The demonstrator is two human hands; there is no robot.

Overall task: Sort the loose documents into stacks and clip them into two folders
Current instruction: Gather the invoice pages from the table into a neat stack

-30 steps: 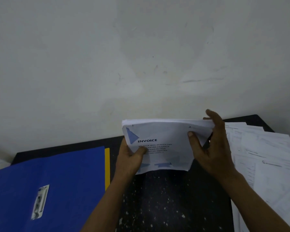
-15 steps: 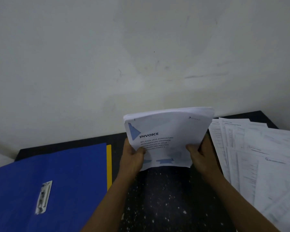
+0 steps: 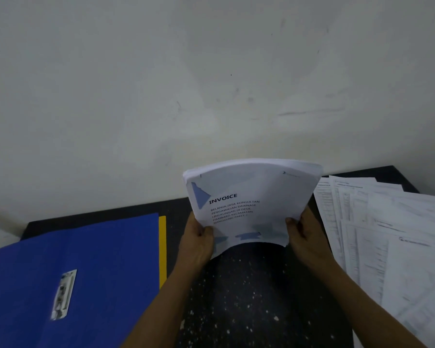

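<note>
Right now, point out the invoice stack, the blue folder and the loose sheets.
invoice stack (image 3: pixel 254 204): head view, middle of the front page.
blue folder (image 3: pixel 106 259): head view, bare cover right of the label.
loose sheets (image 3: pixel 392 242): head view, middle of the spread on the right.

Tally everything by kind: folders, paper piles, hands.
Folders: 2, a blue folder and a yellow folder showing only an edge.
Paper piles: 2, the invoice stack and the loose sheets.
Hands: 2, left hand and right hand, both gripping the stack.
Total: 6

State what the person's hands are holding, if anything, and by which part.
The invoice stack: left hand grips its lower left corner, right hand its lower right corner.
</note>
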